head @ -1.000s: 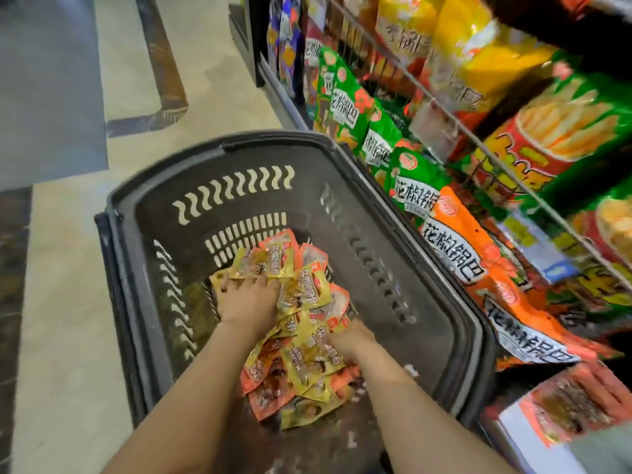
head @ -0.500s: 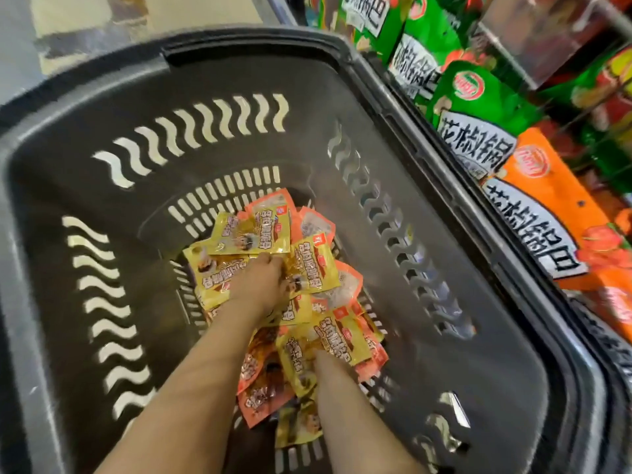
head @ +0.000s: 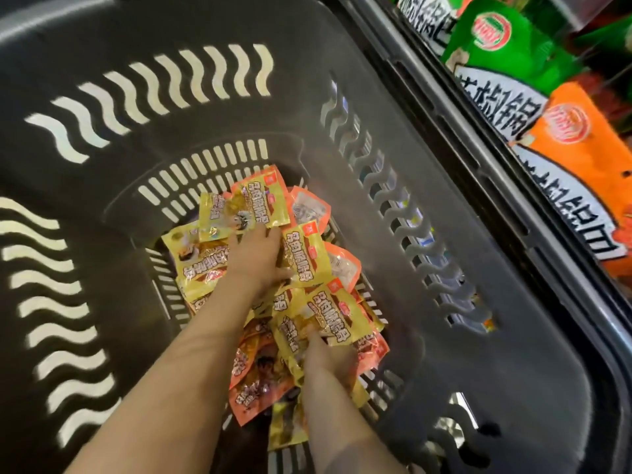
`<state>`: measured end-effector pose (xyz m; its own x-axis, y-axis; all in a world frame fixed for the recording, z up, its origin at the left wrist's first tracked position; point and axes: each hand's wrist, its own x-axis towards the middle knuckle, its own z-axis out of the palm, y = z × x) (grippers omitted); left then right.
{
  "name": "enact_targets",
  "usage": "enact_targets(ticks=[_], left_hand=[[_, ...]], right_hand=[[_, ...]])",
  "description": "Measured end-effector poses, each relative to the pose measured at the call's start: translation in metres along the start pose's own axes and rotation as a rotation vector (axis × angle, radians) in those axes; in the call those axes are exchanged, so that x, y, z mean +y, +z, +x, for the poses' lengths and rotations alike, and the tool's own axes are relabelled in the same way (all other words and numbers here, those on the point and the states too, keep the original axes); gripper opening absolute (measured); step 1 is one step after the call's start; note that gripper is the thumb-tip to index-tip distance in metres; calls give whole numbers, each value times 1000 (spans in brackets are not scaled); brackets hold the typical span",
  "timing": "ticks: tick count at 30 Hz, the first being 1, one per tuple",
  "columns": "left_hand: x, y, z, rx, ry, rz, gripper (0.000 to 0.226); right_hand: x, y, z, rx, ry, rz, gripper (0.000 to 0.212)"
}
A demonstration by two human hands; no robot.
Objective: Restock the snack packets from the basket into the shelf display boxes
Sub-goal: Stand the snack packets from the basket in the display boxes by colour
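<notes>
Both hands have sunk deeper since 1 second ago. Left hand (head: 254,258) presses flat, fingers apart, on the snack packets (head: 307,258) heaped on the basket (head: 444,336) floor; right hand (head: 330,357) burrows under the nearer ones, grip hidden. Shelf bags (head: 574,155) lie rightward.

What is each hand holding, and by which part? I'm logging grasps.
Left hand lies atop yellow snack packets; right hand is dug into the pile. Grips cannot be told.
</notes>
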<state>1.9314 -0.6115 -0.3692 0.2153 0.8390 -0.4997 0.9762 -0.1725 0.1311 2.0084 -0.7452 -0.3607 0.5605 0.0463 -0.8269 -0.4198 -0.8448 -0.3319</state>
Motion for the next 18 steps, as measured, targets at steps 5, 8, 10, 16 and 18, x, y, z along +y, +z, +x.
enact_targets(ticks=[5, 8, 10, 16, 18], left_hand=[[-9, 1, -15, -103, -137, -144, 93], [-15, 1, -28, -123, -165, -320, 90], [-15, -2, -37, -101, -171, -381, 85], [-14, -27, -64, 26, -225, -754, 64], [-10, -39, -77, 46, -211, -903, 62]], right_hand=[[-10, -5, 6, 12, -27, 40, 75], [-14, -3, -5, 1, -59, 102, 67], [-20, -6, -11, 6, -117, 143, 54], [-55, -37, -52, -114, -382, 191, 17], [-66, -51, -69, -174, -451, 245, 16]])
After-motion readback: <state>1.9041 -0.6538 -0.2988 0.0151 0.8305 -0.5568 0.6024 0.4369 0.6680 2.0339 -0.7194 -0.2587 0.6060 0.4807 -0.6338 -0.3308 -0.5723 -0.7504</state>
